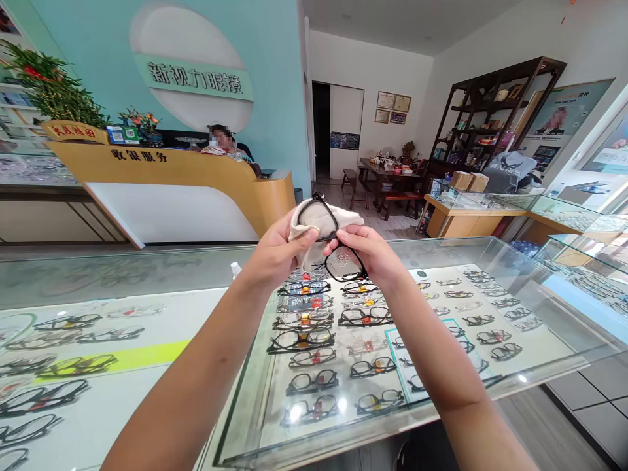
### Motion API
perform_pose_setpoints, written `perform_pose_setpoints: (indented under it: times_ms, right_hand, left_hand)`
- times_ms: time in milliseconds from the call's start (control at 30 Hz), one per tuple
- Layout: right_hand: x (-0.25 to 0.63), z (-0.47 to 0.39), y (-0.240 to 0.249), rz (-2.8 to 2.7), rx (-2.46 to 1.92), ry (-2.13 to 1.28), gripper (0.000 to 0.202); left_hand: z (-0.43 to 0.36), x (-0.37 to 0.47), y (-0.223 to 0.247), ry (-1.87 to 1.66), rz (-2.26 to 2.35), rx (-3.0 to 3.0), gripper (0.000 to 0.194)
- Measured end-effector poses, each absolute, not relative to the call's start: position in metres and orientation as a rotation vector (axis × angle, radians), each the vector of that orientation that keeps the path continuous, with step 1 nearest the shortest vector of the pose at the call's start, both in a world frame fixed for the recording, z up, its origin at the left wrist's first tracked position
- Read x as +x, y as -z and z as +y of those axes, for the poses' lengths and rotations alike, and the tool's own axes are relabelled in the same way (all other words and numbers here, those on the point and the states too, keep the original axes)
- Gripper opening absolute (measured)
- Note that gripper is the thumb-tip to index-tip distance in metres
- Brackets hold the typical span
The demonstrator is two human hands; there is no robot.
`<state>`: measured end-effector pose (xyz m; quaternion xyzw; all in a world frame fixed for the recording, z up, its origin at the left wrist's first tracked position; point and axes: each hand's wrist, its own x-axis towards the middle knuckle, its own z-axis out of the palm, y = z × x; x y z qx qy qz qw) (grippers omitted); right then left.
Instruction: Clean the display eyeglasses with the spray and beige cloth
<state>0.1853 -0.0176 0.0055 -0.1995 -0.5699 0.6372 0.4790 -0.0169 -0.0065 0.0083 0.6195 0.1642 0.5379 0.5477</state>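
Observation:
Black-framed glasses (345, 263) are held up above a glass display case, tilted, with droplets or spots on the lower lens. My left hand (280, 252) is closed on a pale cloth (343, 219), which lies behind and around the upper lens; its thumb presses the cloth near that lens. My right hand (369, 252) pinches the frame near the bridge with thumb and fingers. Some fingertips are hidden behind the cloth and frame.
Below the hands, the glass case (230, 451) holds rows of spectacles (366, 316). A small white bottle (236, 269) stands at its far side. Beyond are a reception counter (275, 196) with a person (223, 139) behind it, a wooden table (387, 171) and shelves.

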Motion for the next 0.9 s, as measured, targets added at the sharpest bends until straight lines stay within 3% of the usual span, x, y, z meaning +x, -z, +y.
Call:
perform_pose_setpoints:
  times_ms: [900]
  right_hand:
    - [0.1832, -0.0162, -0.0028, -1.379, -0.462, -1.588, 0.039]
  left_hand:
    - [-0.0018, -0.0155, -0.0026, -1.381, 0.432, 1.592, 0.039]
